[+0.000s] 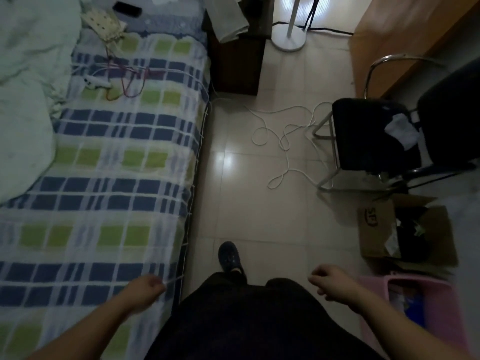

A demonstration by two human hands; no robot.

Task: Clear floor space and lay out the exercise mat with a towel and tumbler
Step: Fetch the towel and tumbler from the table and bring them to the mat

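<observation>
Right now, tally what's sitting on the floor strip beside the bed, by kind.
Black chair: 1
White cable: 1
Cardboard box: 1
Pink basket: 1
White fan base: 1
Total: 5

Home bedroom: a bed (109,157) with plaid sheet along the left edge, tiled floor (249,203), black chair (374,136), standing fan base (288,40), cardboard box (376,229).

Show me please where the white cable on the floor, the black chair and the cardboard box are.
white cable (285,141): head view, on a loop lying on the tiles.
black chair (368,133): head view, on the dark seat.
cardboard box (374,229): head view, on the printed flap.
</observation>
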